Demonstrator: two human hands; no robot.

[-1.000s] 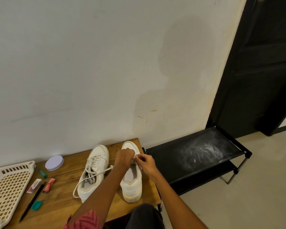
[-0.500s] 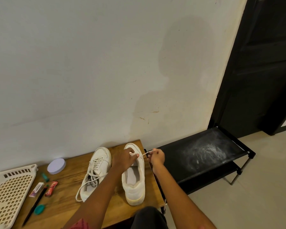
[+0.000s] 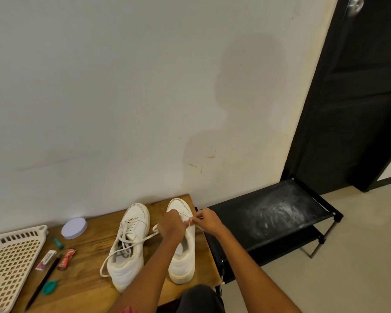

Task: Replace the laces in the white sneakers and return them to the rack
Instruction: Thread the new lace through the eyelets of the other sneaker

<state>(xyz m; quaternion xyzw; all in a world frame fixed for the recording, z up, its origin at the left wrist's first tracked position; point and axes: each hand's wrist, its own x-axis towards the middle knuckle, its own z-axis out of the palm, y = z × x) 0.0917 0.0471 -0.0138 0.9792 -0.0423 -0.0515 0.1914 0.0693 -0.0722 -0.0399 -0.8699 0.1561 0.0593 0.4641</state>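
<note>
Two white sneakers stand side by side on a wooden table [image 3: 90,283], toes toward the wall. The left sneaker [image 3: 129,245] is laced, and its loose lace ends trail onto the wood. Over the front of the right sneaker [image 3: 182,260] my left hand [image 3: 174,228] grips a white lace [image 3: 186,216]. My right hand [image 3: 207,222] pinches the same lace just to the right, and the two hands almost touch. The right sneaker's eyelets lie hidden under my left hand.
A black two-tier shoe rack [image 3: 273,218] stands on the floor right of the table. On the table's left are a white perforated tray [image 3: 9,263], a lilac round lid [image 3: 74,228], a black pencil [image 3: 43,283], small wrappers and teal caps. A dark door [image 3: 357,98] is at the right.
My right hand had pulled the lace out to the right half a second ago; it has come back next to my left hand over the right sneaker.
</note>
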